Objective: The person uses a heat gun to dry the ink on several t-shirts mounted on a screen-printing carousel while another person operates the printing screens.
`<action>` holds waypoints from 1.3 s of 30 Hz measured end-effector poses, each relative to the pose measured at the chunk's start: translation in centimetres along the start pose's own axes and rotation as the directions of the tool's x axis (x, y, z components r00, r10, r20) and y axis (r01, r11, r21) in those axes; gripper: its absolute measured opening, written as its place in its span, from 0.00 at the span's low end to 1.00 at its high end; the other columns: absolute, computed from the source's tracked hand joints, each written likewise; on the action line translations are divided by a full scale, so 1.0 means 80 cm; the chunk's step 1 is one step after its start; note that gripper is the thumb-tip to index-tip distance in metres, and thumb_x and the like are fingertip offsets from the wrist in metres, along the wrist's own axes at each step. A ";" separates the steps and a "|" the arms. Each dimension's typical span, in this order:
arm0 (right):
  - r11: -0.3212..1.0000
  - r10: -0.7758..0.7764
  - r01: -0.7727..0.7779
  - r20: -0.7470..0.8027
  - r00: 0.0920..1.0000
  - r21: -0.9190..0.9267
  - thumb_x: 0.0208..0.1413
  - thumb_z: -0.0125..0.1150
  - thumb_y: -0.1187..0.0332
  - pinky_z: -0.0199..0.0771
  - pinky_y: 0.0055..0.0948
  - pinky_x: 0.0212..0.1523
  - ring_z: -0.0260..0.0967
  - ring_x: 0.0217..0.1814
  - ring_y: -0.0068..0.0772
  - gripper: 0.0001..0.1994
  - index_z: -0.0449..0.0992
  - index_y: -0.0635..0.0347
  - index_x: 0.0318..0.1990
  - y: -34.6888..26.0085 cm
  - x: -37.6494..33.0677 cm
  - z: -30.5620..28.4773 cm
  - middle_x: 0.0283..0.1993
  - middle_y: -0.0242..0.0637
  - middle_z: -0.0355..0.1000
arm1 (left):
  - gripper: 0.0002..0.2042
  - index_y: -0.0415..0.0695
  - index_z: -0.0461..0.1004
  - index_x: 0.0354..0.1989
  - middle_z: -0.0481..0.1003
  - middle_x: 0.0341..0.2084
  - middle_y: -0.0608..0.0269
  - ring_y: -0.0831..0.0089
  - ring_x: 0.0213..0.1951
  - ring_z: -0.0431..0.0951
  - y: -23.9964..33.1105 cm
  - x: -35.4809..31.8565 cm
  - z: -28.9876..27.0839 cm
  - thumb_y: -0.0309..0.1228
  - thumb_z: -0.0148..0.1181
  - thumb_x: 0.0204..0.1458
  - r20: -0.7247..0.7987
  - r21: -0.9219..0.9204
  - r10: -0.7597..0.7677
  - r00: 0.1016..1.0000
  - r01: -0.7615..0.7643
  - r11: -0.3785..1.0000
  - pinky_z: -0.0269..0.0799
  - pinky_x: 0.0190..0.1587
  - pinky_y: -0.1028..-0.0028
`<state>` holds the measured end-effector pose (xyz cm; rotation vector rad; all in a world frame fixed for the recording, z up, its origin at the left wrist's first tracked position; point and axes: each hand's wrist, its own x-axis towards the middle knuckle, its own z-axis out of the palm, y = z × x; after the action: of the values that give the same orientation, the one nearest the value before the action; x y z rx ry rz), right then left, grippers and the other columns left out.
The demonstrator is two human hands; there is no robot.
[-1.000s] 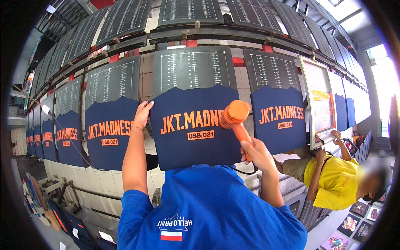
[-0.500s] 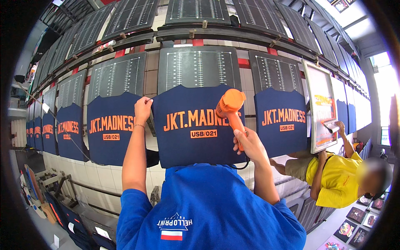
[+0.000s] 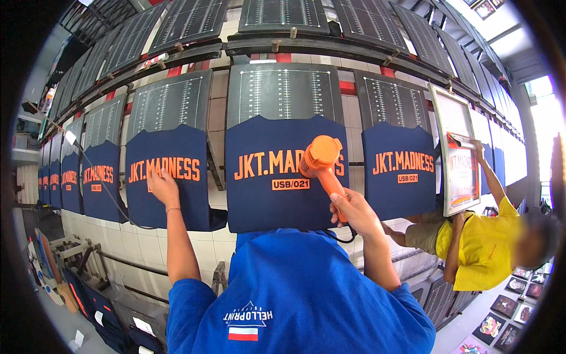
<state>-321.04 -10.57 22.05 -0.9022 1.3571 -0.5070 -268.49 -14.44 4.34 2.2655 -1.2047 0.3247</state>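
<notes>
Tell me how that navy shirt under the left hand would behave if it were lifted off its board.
The navy shirt is probably floppy and light: its hem sags past the board. It likely slides rather than rolls, lying flat under the left hand. The orange print may be tacky.

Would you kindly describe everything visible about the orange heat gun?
The orange heat gun is a pistol-shaped tool that looks like plastic, with a rounded barrel body and a long straight handle. The right hand grips the lower handle; a dark cable leaves below the hand. It is held tilted, body uppermost, in front of the orange print on the middle navy shirt. Whether its nozzle touches the cloth cannot be told.
</notes>
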 end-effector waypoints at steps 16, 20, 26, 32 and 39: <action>0.995 -0.096 0.095 -0.019 0.995 -0.040 0.66 0.55 0.56 0.71 0.21 0.21 0.71 0.24 0.21 0.18 0.70 0.66 0.43 -0.045 0.056 0.050 0.30 0.31 0.69 | 0.34 0.29 0.50 0.70 0.50 0.71 0.37 0.43 0.72 0.49 -0.060 -0.069 0.006 0.48 0.36 0.68 0.242 0.272 -0.220 0.945 0.152 0.950 0.43 0.73 0.51; 0.992 -0.075 0.071 -0.034 0.997 -0.101 0.66 0.55 0.55 0.72 0.21 0.21 0.72 0.25 0.21 0.18 0.70 0.65 0.43 -0.047 0.057 0.064 0.30 0.32 0.70 | 0.34 0.30 0.51 0.70 0.50 0.71 0.38 0.44 0.73 0.49 -0.076 -0.047 0.007 0.49 0.36 0.68 0.239 0.305 -0.268 0.933 0.190 0.933 0.43 0.73 0.51; 0.994 0.005 -0.002 0.025 1.000 -0.111 0.66 0.56 0.54 0.72 0.21 0.21 0.72 0.25 0.20 0.18 0.71 0.65 0.43 -0.027 0.012 0.058 0.30 0.32 0.70 | 0.34 0.30 0.51 0.71 0.51 0.71 0.39 0.46 0.73 0.48 -0.083 -0.040 0.016 0.49 0.34 0.68 0.210 0.304 -0.257 0.943 0.187 0.934 0.43 0.73 0.52; 0.991 -0.020 0.012 -0.062 0.998 -0.130 0.65 0.57 0.54 0.73 0.19 0.21 0.72 0.25 0.20 0.19 0.71 0.65 0.45 -0.026 0.009 0.071 0.30 0.32 0.70 | 0.33 0.31 0.51 0.71 0.50 0.71 0.40 0.46 0.73 0.49 -0.080 -0.011 0.023 0.49 0.33 0.69 0.201 0.298 -0.275 0.940 0.208 0.932 0.43 0.73 0.52; 0.994 -0.004 0.011 0.061 0.998 -0.111 0.67 0.53 0.52 0.73 0.19 0.22 0.72 0.26 0.20 0.20 0.71 0.64 0.45 -0.034 0.023 0.081 0.30 0.32 0.70 | 0.32 0.29 0.52 0.69 0.52 0.71 0.38 0.45 0.72 0.49 -0.071 -0.019 0.028 0.46 0.34 0.69 0.211 0.301 -0.209 0.955 0.140 0.943 0.43 0.73 0.51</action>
<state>-313.98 -11.89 22.87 -1.0066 1.3372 -0.4094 -264.78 -12.14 -0.17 2.7061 -1.1172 0.1651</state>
